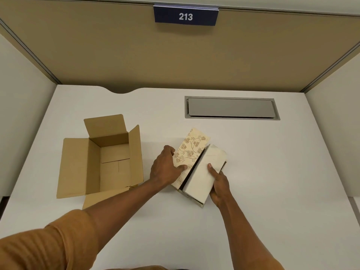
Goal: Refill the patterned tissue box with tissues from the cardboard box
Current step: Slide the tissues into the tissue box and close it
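The patterned tissue box (190,151), beige with a brown leaf print, lies tilted on the white desk (253,172) near the middle. My left hand (165,166) presses flat on its left side, fingers spread over the print. A white stack of tissues (204,170) sits at the box's right side, along a dark gap. My right hand (219,184) grips the stack's near right edge, thumb on top. The brown cardboard box (103,158) stands to the left with its flaps open, and its inside looks empty.
A grey cable hatch (231,108) is set into the desk at the back right. Tan partition walls (136,55) close in the desk at the back and sides, with a blue sign (185,16) reading 213.
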{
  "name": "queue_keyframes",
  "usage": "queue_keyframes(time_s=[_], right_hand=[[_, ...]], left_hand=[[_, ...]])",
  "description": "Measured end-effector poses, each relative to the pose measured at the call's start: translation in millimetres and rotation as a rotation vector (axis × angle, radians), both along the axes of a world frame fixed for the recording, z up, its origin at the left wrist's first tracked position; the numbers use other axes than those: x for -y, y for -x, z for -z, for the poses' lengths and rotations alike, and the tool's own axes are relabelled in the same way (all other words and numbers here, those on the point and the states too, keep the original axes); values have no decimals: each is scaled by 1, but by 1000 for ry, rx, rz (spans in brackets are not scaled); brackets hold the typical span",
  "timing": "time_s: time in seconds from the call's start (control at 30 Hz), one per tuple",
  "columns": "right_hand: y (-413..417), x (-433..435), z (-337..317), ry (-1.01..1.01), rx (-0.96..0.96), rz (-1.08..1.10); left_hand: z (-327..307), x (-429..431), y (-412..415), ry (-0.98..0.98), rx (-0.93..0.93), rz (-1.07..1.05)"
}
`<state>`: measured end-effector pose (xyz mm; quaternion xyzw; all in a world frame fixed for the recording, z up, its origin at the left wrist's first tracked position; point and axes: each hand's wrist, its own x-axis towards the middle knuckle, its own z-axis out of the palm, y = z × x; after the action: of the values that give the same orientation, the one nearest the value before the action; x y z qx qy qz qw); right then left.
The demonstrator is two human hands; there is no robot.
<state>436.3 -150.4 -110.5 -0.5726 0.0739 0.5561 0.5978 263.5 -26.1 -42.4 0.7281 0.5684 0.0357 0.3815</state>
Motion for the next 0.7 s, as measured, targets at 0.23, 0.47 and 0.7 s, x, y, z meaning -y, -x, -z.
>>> queue_keyframes(time_s=[0.23,0.47,0.7], right_hand=[[5,-13,5,55,25,17],[8,-22,12,131,46,27],[6,-21,9,146,84,27]], left_hand=[[5,-3,-5,55,-41,50],[3,-6,-6,33,-86,76],[0,-5,-8,18,-115,74]])
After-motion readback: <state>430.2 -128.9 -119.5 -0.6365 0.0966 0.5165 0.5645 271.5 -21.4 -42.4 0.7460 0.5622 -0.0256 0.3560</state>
